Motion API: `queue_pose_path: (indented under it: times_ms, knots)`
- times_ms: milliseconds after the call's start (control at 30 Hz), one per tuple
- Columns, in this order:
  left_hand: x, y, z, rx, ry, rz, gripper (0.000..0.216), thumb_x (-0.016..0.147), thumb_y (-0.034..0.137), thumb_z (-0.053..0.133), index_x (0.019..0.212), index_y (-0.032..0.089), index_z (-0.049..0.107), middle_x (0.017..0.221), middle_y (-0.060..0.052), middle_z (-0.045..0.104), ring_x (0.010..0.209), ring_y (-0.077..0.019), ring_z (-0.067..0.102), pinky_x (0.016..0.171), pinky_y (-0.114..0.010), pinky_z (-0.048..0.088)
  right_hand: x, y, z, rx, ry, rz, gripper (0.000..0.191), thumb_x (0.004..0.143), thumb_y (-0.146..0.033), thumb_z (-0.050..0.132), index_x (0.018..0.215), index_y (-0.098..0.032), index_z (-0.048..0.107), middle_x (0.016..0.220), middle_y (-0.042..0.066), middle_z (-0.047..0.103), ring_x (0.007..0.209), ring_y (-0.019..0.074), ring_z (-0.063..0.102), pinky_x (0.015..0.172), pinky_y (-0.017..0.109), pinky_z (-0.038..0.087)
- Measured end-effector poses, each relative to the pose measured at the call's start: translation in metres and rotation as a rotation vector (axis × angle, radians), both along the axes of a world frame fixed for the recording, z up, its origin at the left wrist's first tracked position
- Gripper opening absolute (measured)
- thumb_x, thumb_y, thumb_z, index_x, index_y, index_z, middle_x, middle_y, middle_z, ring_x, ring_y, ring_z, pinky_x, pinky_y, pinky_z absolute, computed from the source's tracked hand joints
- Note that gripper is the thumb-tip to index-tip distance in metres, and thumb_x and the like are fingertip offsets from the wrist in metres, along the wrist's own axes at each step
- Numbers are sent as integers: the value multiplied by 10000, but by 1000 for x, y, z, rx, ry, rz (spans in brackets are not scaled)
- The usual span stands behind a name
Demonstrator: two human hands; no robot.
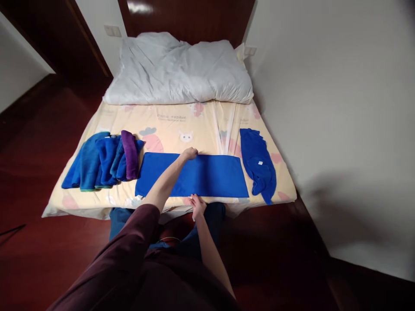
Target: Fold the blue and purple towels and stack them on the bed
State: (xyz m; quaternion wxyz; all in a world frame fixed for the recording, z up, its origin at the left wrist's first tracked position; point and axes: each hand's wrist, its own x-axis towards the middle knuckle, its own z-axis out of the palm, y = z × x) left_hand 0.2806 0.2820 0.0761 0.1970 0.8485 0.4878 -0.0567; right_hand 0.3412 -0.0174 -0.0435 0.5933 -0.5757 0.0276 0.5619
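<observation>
A blue towel lies flat in a long rectangle across the near part of the bed. My left hand reaches over it, closed at the middle of its far edge. Directly opposite, my right hand pinches the near edge from the front side of the bed. A small white tag shows at the towel's near left corner. Most of the fingertips of my left hand are hidden behind the knuckles.
Left of the towel lies an overlapping row of folded blue and teal towels, with a purple towel on top. A crumpled blue towel lies to the right. A grey-white pillow or quilt spans the bed's head. A wall runs along the right.
</observation>
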Motion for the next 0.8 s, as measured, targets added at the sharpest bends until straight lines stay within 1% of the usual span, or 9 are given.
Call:
queue_pose_path:
  times_ms: [67, 167, 267, 333, 533, 600, 733, 800]
  knots:
    - [11, 13, -13, -20, 32, 24, 414, 864, 110, 557, 1226, 187, 742, 1222, -122, 735, 1186, -248, 660, 1037, -333, 504, 1, 0, 0, -27, -27, 23, 433, 666, -392, 889, 930, -91, 725, 992, 184, 800, 750, 225, 786, 701, 290, 631]
    - [20, 22, -29, -39, 53, 50, 423, 867, 112, 577, 1262, 180, 710, 1240, -144, 713, 1213, -267, 639, 1057, -370, 497, 2, 1, 1, -68, -39, 40, 466, 657, -419, 886, 943, -84, 735, 1016, 200, 794, 752, 239, 787, 691, 300, 630]
    - [22, 26, -41, -35, 44, 86, 405, 899, 128, 566, 1287, 157, 679, 1264, -171, 689, 1249, -283, 612, 1088, -404, 477, 2, 2, 2, -82, -42, 43, 476, 663, -425, 880, 955, -77, 740, 1005, 198, 795, 750, 252, 786, 699, 318, 634]
    - [22, 29, -46, -33, 30, 111, 371, 914, 146, 563, 1264, 147, 684, 1266, -181, 681, 1247, -289, 608, 1093, -408, 474, 2, 1, 1, -82, -43, 44, 480, 671, -429, 874, 969, -76, 744, 1002, 194, 796, 752, 252, 785, 700, 319, 634]
    - [24, 35, -50, -59, 10, 154, 257, 895, 189, 617, 1117, 193, 746, 1146, -124, 717, 1146, -260, 654, 1004, -325, 519, 0, -1, 0, -82, -86, 53, 509, 713, -486, 839, 1010, -83, 751, 1045, 205, 790, 808, 257, 791, 728, 314, 633]
    - [25, 34, -51, -61, -1, 170, 260, 891, 184, 622, 1119, 194, 747, 1147, -127, 715, 1130, -264, 661, 985, -330, 529, -2, -3, 0, -70, -102, 49, 524, 713, -503, 834, 1014, -81, 754, 1058, 215, 787, 803, 259, 791, 723, 316, 631]
    - [25, 29, -53, -52, -23, 229, 302, 931, 191, 575, 1195, 152, 718, 1211, -180, 682, 1158, -294, 657, 1002, -383, 528, -4, -4, -2, -49, -114, 27, 531, 712, -496, 830, 1031, -79, 753, 1074, 212, 784, 748, 236, 783, 705, 305, 624]
    - [24, 29, -53, -61, -35, 248, 297, 937, 196, 575, 1196, 146, 712, 1224, -187, 674, 1158, -297, 659, 998, -387, 531, -6, -4, -2, -44, -124, 29, 517, 714, -492, 830, 1019, -81, 752, 1062, 207, 788, 728, 232, 780, 692, 302, 622]
